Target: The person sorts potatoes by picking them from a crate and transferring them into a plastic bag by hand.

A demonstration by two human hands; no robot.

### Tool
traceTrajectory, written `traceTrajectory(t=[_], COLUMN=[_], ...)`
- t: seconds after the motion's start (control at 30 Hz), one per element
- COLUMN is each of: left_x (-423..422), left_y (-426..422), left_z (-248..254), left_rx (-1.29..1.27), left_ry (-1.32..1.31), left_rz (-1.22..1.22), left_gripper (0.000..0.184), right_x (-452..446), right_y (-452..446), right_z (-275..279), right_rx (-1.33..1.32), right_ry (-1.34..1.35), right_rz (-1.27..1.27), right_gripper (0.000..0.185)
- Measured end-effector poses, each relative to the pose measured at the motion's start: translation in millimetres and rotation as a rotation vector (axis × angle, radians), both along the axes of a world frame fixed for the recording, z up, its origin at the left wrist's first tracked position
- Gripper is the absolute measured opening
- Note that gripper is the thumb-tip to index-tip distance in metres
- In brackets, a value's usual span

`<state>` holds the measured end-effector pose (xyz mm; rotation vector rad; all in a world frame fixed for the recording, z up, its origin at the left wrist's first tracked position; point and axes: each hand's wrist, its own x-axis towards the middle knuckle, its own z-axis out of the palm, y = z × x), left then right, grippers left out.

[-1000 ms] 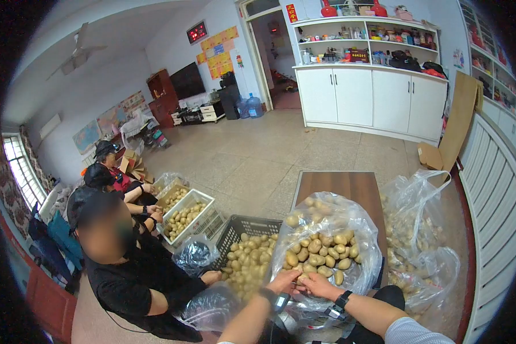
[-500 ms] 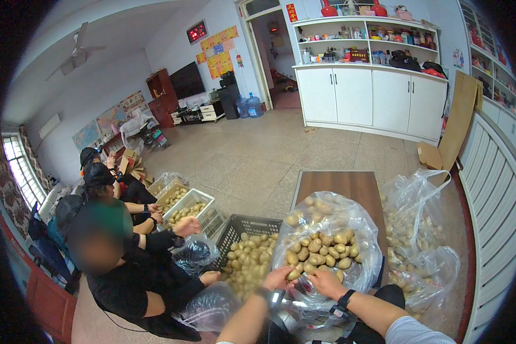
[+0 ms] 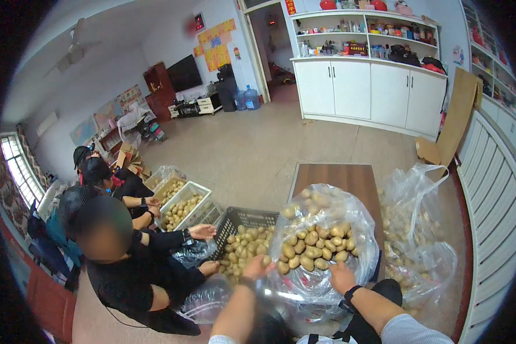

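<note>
Brown-yellow potatoes (image 3: pixel 312 252) fill an open clear plastic bag (image 3: pixel 368 236) in front of me. My left hand (image 3: pixel 254 269) is between that bag and the dark crate, its fingers closed on a potato (image 3: pixel 266 260); motion blurs it a little. At the bag's near right side, my right hand (image 3: pixel 342 278) has its fingers bent in against the edge of the pile. What lies inside those fingers is hidden. To the left stands the dark plastic crate (image 3: pixel 228 217) with more potatoes in it.
A co-worker in black (image 3: pixel 143 275) sits close on my left, hands at the dark crate. Farther left are more people and a white crate (image 3: pixel 211 210) of potatoes. A brown wooden table (image 3: pixel 335 175) stands beyond my bag; filled plastic bags (image 3: pixel 415 223) lie at right.
My left hand has moved left from the bag toward the dark crate with a potato. My right hand has shifted right along the pile. The co-worker's far hand has opened out palm up.
</note>
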<state>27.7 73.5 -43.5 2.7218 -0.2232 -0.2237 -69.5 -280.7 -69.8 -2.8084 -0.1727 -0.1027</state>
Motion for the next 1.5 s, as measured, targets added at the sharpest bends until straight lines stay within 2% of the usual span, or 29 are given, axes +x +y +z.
traceTrajectory(t=[0.03, 0.13, 0.17, 0.23, 0.27, 0.3, 0.37, 0.43, 0.47, 0.5, 0.53, 0.6, 0.63, 0.67, 0.7, 0.73, 0.77, 0.83, 0.9, 0.93, 1.0, 1.07, 1.13, 1.2, 1.27, 1.43, 1.5], left_x=[11, -19, 11, 19, 22, 7, -9, -2, 8, 10, -21, -14, 1, -19, -20, -20, -22, -24, -23, -20, -10, -20, -22, -25, -36, -31, -27], left_y=[17, 6, 23, 56, 62, 52, 28, 43, 60, 49, 38, 47, 55, 43, 41, 39, 40, 36, 30, 30, 31, 33, 31, 26, 22, 25, 29], left_z=[-30, 19, -41, -109, -110, -73, -5, -39, -76, -70, -20, -35, -89, -31, -20, -27, -24, -20, -25, -42, -61, -27, -27, -13, 13, -4, -12], left_rx=[-0.266, -0.003, -0.703, -0.796, -0.197, -0.180, 0.008, 0.061, -0.063, 0.098, -0.066, -0.135, -0.305, 0.007, -0.027, -0.216, -0.538, -0.856, -0.835, -0.994, -1.141, -1.186, -1.148, -1.302, -1.296, -1.217, -1.167], left_ry=[0.093, -0.073, 0.095, 0.081, -0.102, 0.011, 0.040, -0.060, -0.082, -0.067, -0.165, -0.203, -0.347, -0.342, -0.272, -0.152, 0.020, 0.163, 0.148, -0.113, -0.369, 0.098, 0.013, 0.146, 0.200, 0.109, 0.159], left_rz=[0.101, 0.066, 0.312, 0.397, 0.200, 0.220, 0.216, 0.189, 0.199, 0.232, 0.234, 0.175, 0.175, 0.074, 0.089, 0.182, 0.380, 0.574, 0.580, 0.415, 0.228, 0.517, 0.439, 0.670, 0.685, 0.710, 0.774], left_gripper=[0.068, 0.057, 0.055, 0.051, 0.050, 0.042, 0.033, 0.048, 0.063, 0.063, 0.063, 0.058, 0.052, 0.038, 0.034, 0.031, 0.028, 0.025, 0.026, 0.015, 0.018, 0.015, 0.014, 0.014, 0.013, 0.012, 0.020], right_x=[-1, -4, 2, -4, -1, -3, -4, -4, -5, -8, -9, -9, -9, -9, -12, -16, -12, -9, -8, -6, -4, -5, -3, 1, 4, -3, -4], right_y=[2, 2, 1, 2, 1, 2, 1, 3, 2, 4, 5, 7, 4, 2, 2, 0, 9, 13, 13, 13, 12, 13, 11, 9, 3, 12, 16], right_z=[2, -1, -5, -4, -3, -9, -19, -27, -33, -33, -31, -29, -33, -39, -35, -20, -18, -14, -14, -19, -27, -29, -36, -47, -62, -36, -30], right_rx=[0.001, 0.017, 0.024, -0.006, -0.013, 0.004, 0.021, 0.007, -0.009, -0.018, -0.025, -0.037, 0.023, 0.090, 0.104, 0.139, 0.184, 0.228, 0.248, 0.330, 0.412, 0.505, 0.550, 0.594, 0.704, 0.905, 0.966], right_ry=[0.009, 0.022, -0.018, -0.048, -0.026, -0.031, -0.013, -0.031, -0.068, -0.018, 0.024, 0.093, 0.104, 0.113, 0.136, 0.115, 0.089, 0.064, 0.063, 0.057, 0.047, 0.079, 0.127, 0.172, 0.211, 0.407, 0.454], right_rz=[0.004, 0.014, 0.015, 0.044, 0.051, 0.051, 0.056, 0.078, 0.100, 0.097, 0.093, 0.099, 0.108, 0.116, 0.148, 0.151, 0.165, 0.133, 0.077, 0.070, 0.054, 0.030, 0.006, -0.017, -0.037, -0.126, -0.136], right_gripper=[0.034, 0.025, 0.022, 0.015, 0.015, 0.014, 0.015, 0.015, 0.015, 0.016, 0.017, 0.022, 0.024, 0.028, 0.028, 0.030, 0.033, 0.037, 0.037, 0.037, 0.037, 0.036, 0.038, 0.039, 0.038, 0.038, 0.039])
